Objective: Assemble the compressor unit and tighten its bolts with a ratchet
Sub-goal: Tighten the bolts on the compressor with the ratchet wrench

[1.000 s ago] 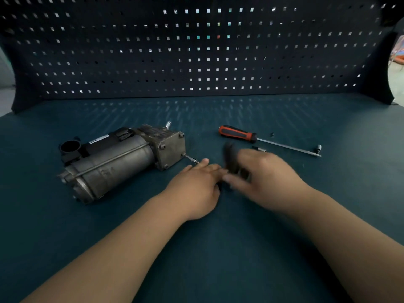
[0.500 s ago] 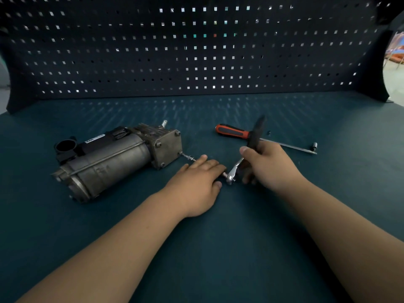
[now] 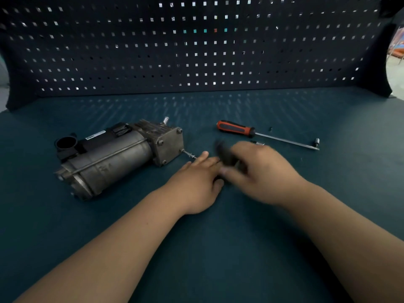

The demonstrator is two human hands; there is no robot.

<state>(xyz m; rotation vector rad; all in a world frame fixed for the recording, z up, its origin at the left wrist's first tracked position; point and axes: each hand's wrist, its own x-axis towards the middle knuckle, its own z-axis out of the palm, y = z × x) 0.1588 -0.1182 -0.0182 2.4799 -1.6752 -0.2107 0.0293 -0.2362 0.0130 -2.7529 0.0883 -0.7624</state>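
Both hands meet just right of the compressor [image 3: 115, 156]. Left hand [image 3: 196, 184] rests palm down on the surface [image 3: 218, 259], fingers stretched along a bolt [image 3: 189, 154] that sticks out of the compressor's end plate; probably steadying an extension there, though fingers hide it, so grasp cannot be told. Right hand [image 3: 260, 171], blurred by motion, wraps a dark handle, judged to be the ratchet [image 3: 225, 154], at the left hand's fingertips; head of tool not visible.

Key relation: compressor lies left of the hands, long axis running from near-left to far-right, end plate facing the hands. Bolt continues that axis out toward the left fingertips. Left hand nearer the compressor; right hand just beyond it, farther from the plate. Any turning must happen around that bolt line, handle swinging crosswise to it.

Count, all placed from the compressor:
- one compressor
- one bolt standing proud of the plate, low corner; three more bolt heads seen seated at the plate's other corners
- one screwdriver [image 3: 262, 134], red and black grip, right of the compressor and beyond the hands, shaft pointing away to the right
- one small socket [image 3: 317, 141] by the screwdriver tip
- one small dark bit [image 3: 270, 128] just behind the shaft
- one ratchet
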